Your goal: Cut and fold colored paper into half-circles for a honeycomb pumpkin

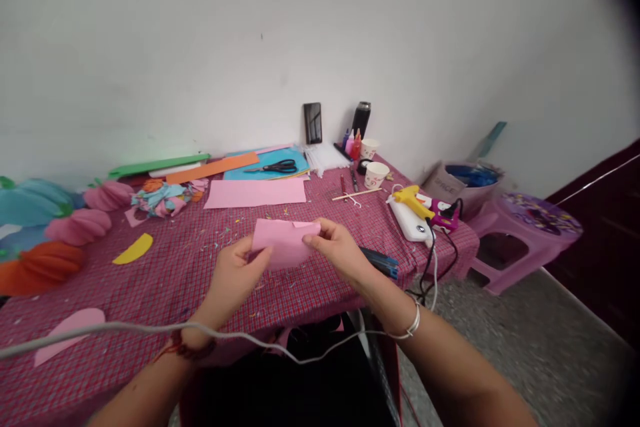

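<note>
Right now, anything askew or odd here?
Yes: a white cable droops across the view in front of the left wrist and might snag. Tiny scraps litter the checked tablecloth. The held pink sheet has a notch or fold at its top edge near the right hand; can't tell which.

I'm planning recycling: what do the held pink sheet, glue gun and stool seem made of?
Pink sheet: matte paper or thin craft foam; even colour leaves it open. Yellow glue gun: probably smooth plastic, judging by solid colour. Stool: likely smooth plastic; its legs look moulded.

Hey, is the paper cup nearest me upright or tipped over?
Upright: the nearer paper cup stands on the checked tablecloth, its wider rim uppermost.
</note>
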A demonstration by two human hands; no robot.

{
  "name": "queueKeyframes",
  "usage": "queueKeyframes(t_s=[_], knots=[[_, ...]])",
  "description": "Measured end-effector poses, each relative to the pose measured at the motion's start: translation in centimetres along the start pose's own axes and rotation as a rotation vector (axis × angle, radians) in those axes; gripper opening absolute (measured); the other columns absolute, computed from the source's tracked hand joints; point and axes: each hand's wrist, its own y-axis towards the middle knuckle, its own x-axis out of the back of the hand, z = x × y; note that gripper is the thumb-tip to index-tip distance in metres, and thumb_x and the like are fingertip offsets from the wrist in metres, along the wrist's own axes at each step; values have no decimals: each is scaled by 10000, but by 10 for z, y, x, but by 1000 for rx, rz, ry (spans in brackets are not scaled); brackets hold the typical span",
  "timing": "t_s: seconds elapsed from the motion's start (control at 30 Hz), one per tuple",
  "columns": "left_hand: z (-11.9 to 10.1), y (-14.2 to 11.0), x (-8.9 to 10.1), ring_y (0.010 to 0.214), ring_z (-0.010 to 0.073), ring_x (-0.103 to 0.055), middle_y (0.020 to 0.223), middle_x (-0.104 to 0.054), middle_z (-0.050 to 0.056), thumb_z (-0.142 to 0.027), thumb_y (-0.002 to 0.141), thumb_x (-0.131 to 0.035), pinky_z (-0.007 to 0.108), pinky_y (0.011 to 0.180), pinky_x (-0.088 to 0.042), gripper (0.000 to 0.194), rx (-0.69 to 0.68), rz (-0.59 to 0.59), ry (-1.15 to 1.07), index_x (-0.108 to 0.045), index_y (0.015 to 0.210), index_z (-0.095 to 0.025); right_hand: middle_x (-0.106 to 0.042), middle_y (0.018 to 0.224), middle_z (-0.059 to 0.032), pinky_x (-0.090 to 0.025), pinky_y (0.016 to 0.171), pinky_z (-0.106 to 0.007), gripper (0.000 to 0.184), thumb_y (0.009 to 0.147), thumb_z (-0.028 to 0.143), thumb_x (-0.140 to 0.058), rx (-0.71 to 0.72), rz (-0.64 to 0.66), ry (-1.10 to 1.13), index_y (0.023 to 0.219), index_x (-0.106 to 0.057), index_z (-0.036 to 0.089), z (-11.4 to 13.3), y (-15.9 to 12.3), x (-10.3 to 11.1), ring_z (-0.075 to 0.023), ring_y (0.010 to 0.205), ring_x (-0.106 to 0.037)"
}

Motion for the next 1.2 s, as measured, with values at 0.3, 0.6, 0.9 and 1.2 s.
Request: queueKeyframes(t_s=[0.3,0.6,0.9,1.2], knots=[[-14,-13,-1,578,174,-646,717,-718,27,-281,651,-742,288,562,-518,322,436,122,-521,-671,925,-130,-627,734,22,-441,642,-264,368,601,384,-819,-121,73,95,804,-592,178,6,-9,-12,-115,626,-533],[-15,-2,23,812,190,-648,863,-717,50,-257,801,-640,328,755,-492,132,-263,101,89,-731,858,-181,-609,705,17,-425,663,-265,76,805,223,-625,351,85,-465,746,-589,193,20,-10,-4,-131,678,-547],[50,-59,13,719,176,-560,767,-661,36,-146,886,-520,312,654,-423,181,-745,221,544,-693,865,-195,-726,978,-48,-464,861,-343,248,822,45,-547,348,394,-819,995,-636,198,-36,-73,9,-183,920,-650],[53,-81,7,826,203,-631,896,-681,54,-267,877,-591,361,729,-498,157,-257,121,454,-619,1009,-187,-636,712,-4,-415,618,-261,78,851,180,-540,-51,185,-802,809,-605,188,-35,-69,-4,-140,662,-577]])
